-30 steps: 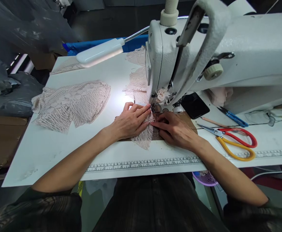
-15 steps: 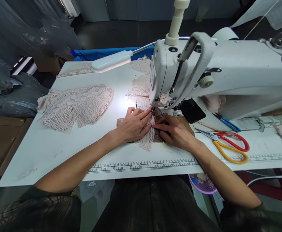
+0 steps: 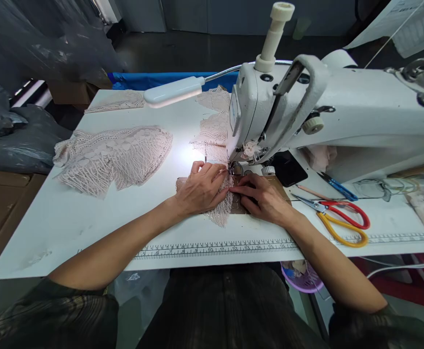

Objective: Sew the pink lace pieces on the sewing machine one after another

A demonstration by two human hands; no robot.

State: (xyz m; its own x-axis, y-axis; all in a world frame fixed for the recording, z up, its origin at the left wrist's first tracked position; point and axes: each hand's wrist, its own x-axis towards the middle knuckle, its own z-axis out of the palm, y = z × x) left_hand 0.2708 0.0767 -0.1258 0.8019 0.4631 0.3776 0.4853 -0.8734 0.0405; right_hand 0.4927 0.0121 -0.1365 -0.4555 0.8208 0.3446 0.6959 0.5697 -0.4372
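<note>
A pale pink lace piece lies under the presser foot of a white sewing machine. My left hand rests across this lace, its fingertips close to the foot and its thumb pressing the fabric's edge. From the other side my right hand bends over the brown plate, its thumb and index finger pinching the lace edge. The two hands almost meet there. More lace lies behind the needle area, partly hidden by the machine head.
Left on the white table lies a larger lace piece, with folded lace behind. A lamp hangs above. Right are a black phone, scissors, blue snips and a pencil. A purple basket sits below.
The view has shifted slightly, so the machine head appears a little further right. Both hands stay at nearly the same spot on the lace.
</note>
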